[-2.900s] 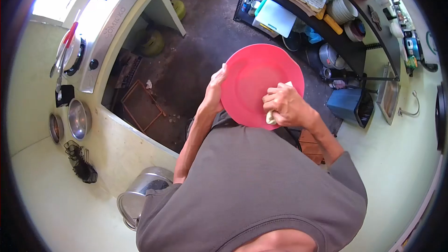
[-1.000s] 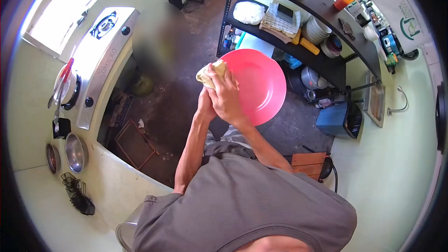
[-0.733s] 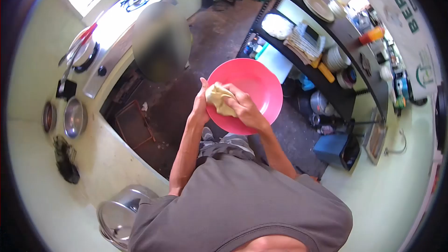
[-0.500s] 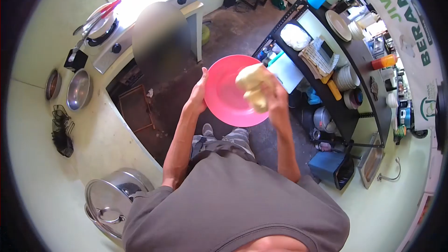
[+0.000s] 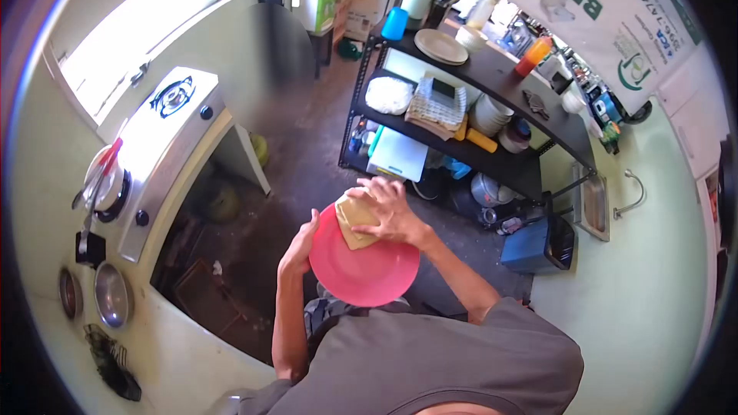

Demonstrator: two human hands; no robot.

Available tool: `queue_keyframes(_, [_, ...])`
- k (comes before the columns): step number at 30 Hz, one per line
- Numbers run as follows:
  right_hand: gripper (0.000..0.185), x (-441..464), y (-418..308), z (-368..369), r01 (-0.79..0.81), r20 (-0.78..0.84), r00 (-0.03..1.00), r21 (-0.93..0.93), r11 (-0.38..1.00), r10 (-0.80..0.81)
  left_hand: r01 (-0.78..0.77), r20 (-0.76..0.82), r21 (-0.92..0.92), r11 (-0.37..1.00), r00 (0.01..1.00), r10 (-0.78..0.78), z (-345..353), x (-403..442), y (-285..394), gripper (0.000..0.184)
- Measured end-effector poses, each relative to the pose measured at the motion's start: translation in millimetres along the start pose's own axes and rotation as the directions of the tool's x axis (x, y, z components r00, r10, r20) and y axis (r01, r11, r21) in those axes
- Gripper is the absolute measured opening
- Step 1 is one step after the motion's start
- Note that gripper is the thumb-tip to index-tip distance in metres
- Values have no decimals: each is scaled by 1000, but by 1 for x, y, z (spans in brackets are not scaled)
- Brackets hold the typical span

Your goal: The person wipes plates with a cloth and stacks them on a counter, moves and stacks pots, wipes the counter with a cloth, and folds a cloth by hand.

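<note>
A round pink plate [image 5: 365, 273] is held up in front of my body, its inner face toward me. My left hand [image 5: 297, 252] grips the plate's left rim, thumb along the edge and the other fingers hidden beneath. Against the upper part of the plate lies a folded pale yellow cloth [image 5: 354, 223]. My right hand [image 5: 390, 214] holds this cloth, with its fingers bent over the top and right side of it.
A black shelf rack [image 5: 492, 81] with dishes stands ahead to the right, near a sink [image 5: 592, 207] and a dark blue bin [image 5: 538, 246]. On the left are a stove [image 5: 173, 138], a metal bowl [image 5: 113, 294] and a pale counter [image 5: 177, 338].
My view has turned to the right and up. The plate sits lower in view. My right hand has brought the cloth from the plate's right side to its upper left part.
</note>
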State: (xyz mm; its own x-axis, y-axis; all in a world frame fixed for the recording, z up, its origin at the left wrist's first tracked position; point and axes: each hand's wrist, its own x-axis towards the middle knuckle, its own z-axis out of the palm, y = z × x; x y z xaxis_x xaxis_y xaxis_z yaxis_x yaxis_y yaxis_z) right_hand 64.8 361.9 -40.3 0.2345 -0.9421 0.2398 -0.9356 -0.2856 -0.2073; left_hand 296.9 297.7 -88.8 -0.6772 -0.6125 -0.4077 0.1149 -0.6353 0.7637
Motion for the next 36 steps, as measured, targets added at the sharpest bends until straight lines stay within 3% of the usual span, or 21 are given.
queue_keyframes(1, [75, 0, -1, 4, -7, -29, 1000, 122, 992, 11, 10, 25, -14, 1000, 1000, -9, -3, 2, -5, 60])
queue_keyframes(4, [77, -1, -16, 4, -71, -68, 994, 145, 987, 82, 27, 91, -43, 999, 996, -23, -9, 12, -3, 58])
queue_keyframes(8, [65, 1, -25, 19, -241, -126, 957, 151, 959, 261, 25, 190, -135, 991, 982, 1, -8, 5, 2, 51])
queue_keyframes(12, [58, 14, -13, 24, -381, -259, 873, 166, 910, 413, -76, -27, -372, 925, 997, 71, 4, -15, 3, 44])
queue_keyframes(15, [50, 29, -6, 12, -496, -376, 757, 203, 844, 535, -263, -110, -493, 830, 964, 241, 32, -23, -1, 42])
queue_keyframes(16, [49, 34, -5, 10, -508, -411, 734, 198, 838, 541, -252, -155, -505, 825, 967, 200, 39, -24, -3, 41])
queue_keyframes(20, [46, 44, 1, -9, -516, -482, 689, 197, 833, 541, -232, -29, -579, 781, 964, 265, 36, -15, -12, 41])
queue_keyframes(23, [37, 42, 7, -28, -542, -508, 635, 243, 804, 582, -359, -101, -445, 820, 930, 352, 49, -13, -2, 47])
queue_keyframes(26, [36, 28, 19, -43, -598, -430, 630, 262, 757, 647, -316, -47, -510, 800, 939, 342, 72, -16, 9, 49])
queue_keyframes(29, [41, 11, 31, -45, -608, -465, 610, 245, 755, 642, -305, -85, -443, 843, 950, 299, 79, -9, -4, 54])
queue_keyframes(32, [39, -2, 46, -56, -663, -573, 503, 225, 714, 647, -276, -67, -425, 862, 959, 274, 74, -13, -7, 53])
queue_keyframes(33, [39, -4, 52, -62, -671, -613, 463, 229, 705, 640, -271, -77, -425, 864, 961, 264, 70, -15, -6, 53])
queue_keyframes(36, [36, 0, 62, -87, -328, -656, 515, 444, 834, 552, -256, -67, -403, 879, 966, 250, 56, -20, 1, 52])
